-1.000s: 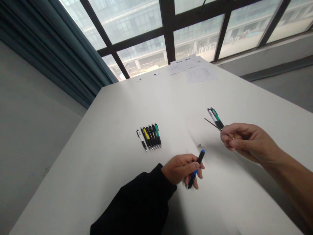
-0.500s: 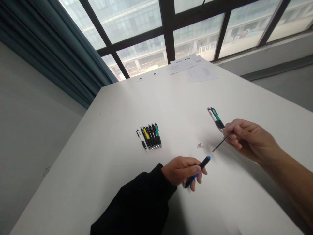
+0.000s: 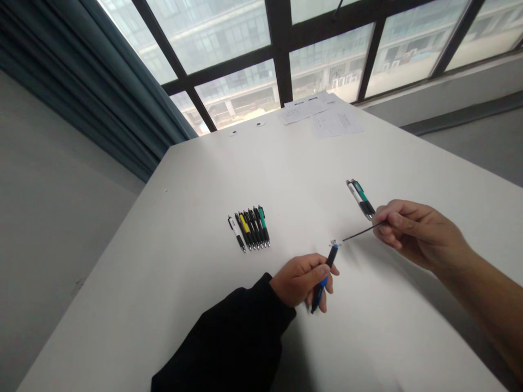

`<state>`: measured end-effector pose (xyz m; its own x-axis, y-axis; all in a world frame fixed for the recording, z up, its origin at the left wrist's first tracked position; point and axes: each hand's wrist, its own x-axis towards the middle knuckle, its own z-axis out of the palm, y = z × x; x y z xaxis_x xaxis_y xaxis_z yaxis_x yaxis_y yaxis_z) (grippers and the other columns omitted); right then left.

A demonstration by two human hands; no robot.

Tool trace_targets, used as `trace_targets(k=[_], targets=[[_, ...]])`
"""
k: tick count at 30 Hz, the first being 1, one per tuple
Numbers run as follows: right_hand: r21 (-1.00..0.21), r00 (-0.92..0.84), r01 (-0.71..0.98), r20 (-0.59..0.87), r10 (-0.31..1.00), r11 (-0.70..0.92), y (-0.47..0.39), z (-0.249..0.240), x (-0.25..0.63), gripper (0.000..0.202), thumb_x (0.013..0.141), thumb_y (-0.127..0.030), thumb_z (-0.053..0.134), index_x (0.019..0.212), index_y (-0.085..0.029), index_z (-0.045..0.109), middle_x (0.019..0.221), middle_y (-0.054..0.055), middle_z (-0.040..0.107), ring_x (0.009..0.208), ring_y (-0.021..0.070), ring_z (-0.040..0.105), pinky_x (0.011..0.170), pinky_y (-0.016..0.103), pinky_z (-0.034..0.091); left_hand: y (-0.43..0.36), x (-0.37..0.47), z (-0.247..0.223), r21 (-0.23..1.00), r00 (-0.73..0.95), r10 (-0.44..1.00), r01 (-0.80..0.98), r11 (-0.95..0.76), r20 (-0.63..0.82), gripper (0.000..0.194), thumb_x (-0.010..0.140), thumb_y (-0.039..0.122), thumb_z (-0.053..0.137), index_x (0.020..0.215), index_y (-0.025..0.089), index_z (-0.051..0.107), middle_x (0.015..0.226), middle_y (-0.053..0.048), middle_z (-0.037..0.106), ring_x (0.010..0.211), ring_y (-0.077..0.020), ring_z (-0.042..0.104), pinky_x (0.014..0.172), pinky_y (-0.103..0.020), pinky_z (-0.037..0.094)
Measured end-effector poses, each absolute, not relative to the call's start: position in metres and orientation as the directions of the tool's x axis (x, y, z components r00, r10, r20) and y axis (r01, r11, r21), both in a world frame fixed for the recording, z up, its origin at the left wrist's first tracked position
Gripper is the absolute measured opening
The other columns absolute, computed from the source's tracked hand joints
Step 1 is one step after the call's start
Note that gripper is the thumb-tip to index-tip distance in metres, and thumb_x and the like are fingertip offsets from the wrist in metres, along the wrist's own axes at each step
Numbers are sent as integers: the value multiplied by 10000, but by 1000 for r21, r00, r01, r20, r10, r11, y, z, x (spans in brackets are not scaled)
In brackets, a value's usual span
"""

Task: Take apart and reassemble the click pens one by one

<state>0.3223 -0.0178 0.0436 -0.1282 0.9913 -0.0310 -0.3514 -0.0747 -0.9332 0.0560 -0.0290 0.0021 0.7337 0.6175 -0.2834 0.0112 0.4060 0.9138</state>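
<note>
Between the thumb and fingers of my left hand (image 3: 300,279) is a blue and black pen barrel (image 3: 332,257), tilted, its blue-ended tip pointing up and away. My right hand (image 3: 420,231) pinches a thin dark pen refill (image 3: 362,233) by one end. The refill's free end points left, close to the barrel's blue end but apart from it. Small metallic pen parts (image 3: 334,242) lie on the table just behind the barrel's tip, partly hidden by it. Beyond my right hand, a white and black pen (image 3: 356,194) and a green and black pen (image 3: 363,196) lie side by side.
A row of several pens (image 3: 252,227) in white, black, yellow and green lies left of centre on the white table (image 3: 196,179). Printed papers (image 3: 327,117) lie at the far edge by the window (image 3: 237,87). A blue curtain (image 3: 102,81) hangs at left.
My left hand has moved slightly left and turned the pen barrel more upright. The refill in my right hand has swung to a flatter angle, its free end going left and up.
</note>
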Motion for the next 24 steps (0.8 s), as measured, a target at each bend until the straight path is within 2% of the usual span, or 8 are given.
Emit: trace_targets(k=[13, 18, 24], targets=[[-932, -119, -343, -85, 989, -121, -19, 46, 322, 252, 726, -418, 868, 798, -207, 751, 583, 10, 590, 475, 90, 480, 432, 246, 311, -29, 59, 3, 917, 685, 670, -8, 398, -285, 459, 900, 555, 604, 1031, 116, 572, 739, -3, 624, 442, -109, 647, 325, -141, 361], [-931, -135, -325, -127, 983, -165, -15, 43, 322, 276, 731, -437, 857, 788, -194, 737, 572, 4, 573, 463, 94, 471, 404, 242, 341, -29, 58, 4, 918, 720, 630, 24, 397, -291, 445, 898, 519, 632, 1036, 97, 608, 735, -18, 634, 439, -91, 621, 346, -148, 375], [-956, -387, -107, -213, 897, -273, -19, 28, 303, 290, 736, -412, 850, 780, -140, 761, 606, 34, 643, 492, 105, 527, 424, 236, 399, -29, 56, 4, 918, 751, 599, 23, 396, -277, 457, 887, 520, 655, 1040, 89, 652, 735, -21, 633, 421, -70, 578, 355, -159, 372]])
